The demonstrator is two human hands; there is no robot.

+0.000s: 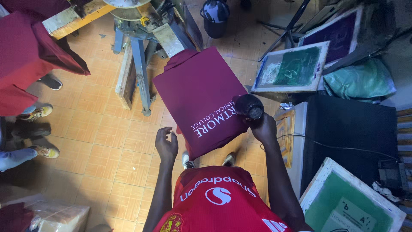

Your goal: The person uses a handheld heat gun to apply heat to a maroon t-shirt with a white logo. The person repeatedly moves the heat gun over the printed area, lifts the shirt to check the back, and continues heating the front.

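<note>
While the right hand (262, 129) grips the heat gun (249, 106) just over the shirt (199, 96), lingering could scorch the print, and the left hand (166, 144), fingers loosely spread, hovers close by.

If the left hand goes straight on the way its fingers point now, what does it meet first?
Most likely the near edge of the maroon shirt on the printing board: the left hand points up and slightly right, just short of that edge. Depth is unclear.

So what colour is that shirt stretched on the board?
Maroon shirt with white lettering near its lower edge, clearest in the head view.
</note>
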